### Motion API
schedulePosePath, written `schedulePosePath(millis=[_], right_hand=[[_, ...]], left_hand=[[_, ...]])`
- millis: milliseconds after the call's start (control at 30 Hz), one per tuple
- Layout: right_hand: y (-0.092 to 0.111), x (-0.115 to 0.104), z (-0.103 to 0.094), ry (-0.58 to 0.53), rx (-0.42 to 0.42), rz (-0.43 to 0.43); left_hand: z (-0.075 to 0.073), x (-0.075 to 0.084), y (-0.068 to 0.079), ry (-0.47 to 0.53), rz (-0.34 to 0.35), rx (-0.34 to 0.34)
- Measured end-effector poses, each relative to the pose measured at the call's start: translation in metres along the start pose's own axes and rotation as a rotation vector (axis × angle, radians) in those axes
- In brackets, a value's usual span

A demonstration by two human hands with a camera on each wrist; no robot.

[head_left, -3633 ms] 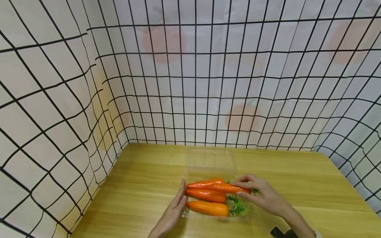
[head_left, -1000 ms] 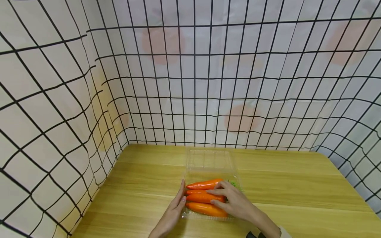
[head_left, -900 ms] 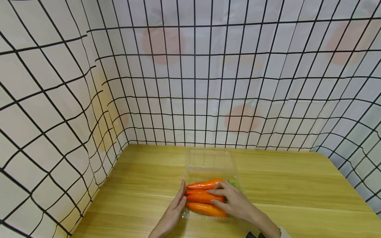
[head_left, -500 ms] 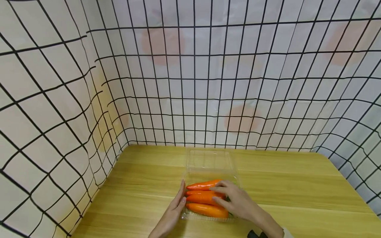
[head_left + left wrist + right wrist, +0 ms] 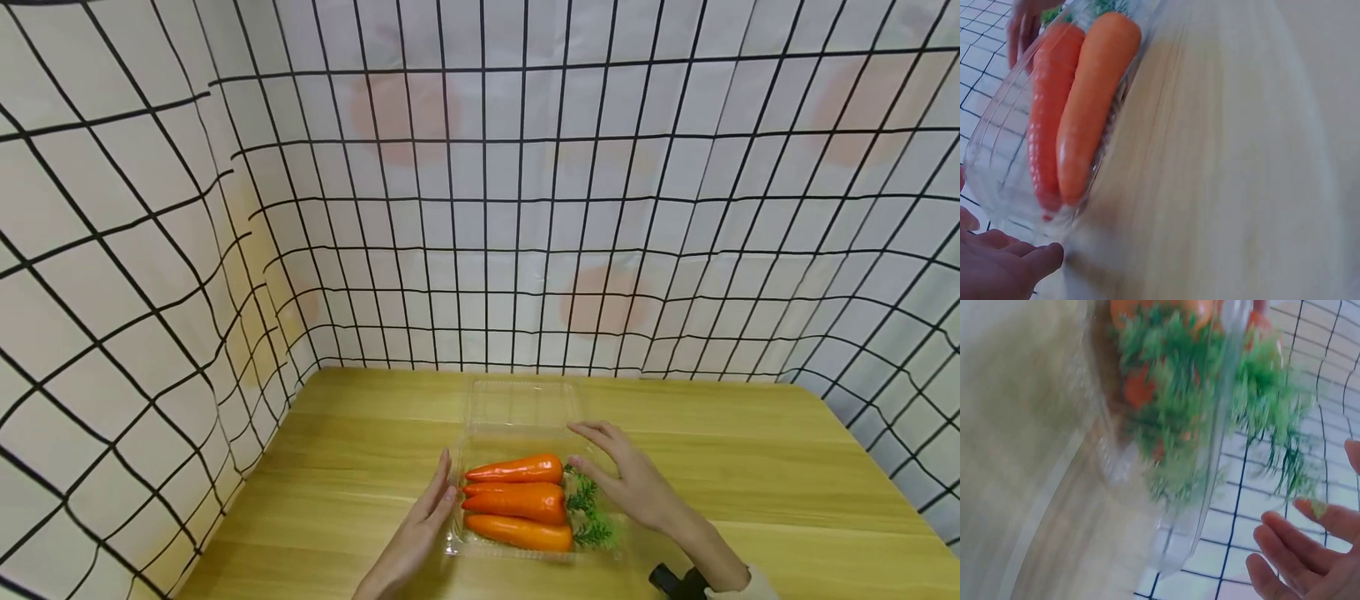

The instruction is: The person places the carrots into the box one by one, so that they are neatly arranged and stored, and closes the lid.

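Note:
A clear plastic clamshell box [image 5: 459, 547] lies with its lid [image 5: 522, 404] folded back. Several orange carrots [image 5: 517, 532] rest in it side by side, tips to the left. Their green tops [image 5: 592, 508] bunch at the right end and, in the right wrist view, the leaves [image 5: 1266, 387] stick out past the box wall. My left hand [image 5: 408, 533] is beside the left end, fingers straight; in the left wrist view its fingertips [image 5: 1052, 255] are right at the box corner. My right hand [image 5: 637, 483], fingers spread, holds nothing and hovers by the right back corner.
The wooden table [image 5: 360, 442] bears the box near its front middle. White cloth walls with a black wire grid [image 5: 487, 200] rise at the back and both sides. A black device [image 5: 678, 581] is at the right wrist.
My right hand first laid a carrot among the others, then let go and drew back to the right, uncovering the green tops. My left hand shifted slightly left.

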State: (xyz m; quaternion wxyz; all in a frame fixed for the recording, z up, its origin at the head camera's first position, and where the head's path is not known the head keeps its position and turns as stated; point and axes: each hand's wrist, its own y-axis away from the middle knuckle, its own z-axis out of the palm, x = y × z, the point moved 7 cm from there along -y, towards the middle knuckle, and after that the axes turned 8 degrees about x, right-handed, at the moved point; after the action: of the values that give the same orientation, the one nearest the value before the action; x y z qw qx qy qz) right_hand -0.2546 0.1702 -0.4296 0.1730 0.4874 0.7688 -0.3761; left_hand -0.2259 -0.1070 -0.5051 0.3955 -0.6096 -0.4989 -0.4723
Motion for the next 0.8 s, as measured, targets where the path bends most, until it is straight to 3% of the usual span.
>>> schedulePosePath(millis=[233, 400, 500, 667, 800], right_hand=[[-0.006, 0.028, -0.011, -0.034, 0.013, 0.083], [-0.011, 0.05, -0.011, -0.088, -0.016, 0.157], [-0.014, 0.063, -0.009, -0.126, -0.047, 0.226], [-0.02, 0.08, 0.0, -0.24, -0.114, 0.346], [-0.027, 0.089, 0.01, -0.31, -0.151, 0.393]], left_hand=[[-0.016, 0.005, -0.014, -0.013, -0.007, 0.05], [-0.029, 0.008, -0.034, -0.032, -0.005, 0.082], [-0.034, 0.009, -0.049, 0.008, -0.014, 0.086], [-0.034, 0.009, -0.074, 0.109, -0.024, 0.063], [-0.031, 0.008, -0.092, 0.126, -0.027, 0.05]])
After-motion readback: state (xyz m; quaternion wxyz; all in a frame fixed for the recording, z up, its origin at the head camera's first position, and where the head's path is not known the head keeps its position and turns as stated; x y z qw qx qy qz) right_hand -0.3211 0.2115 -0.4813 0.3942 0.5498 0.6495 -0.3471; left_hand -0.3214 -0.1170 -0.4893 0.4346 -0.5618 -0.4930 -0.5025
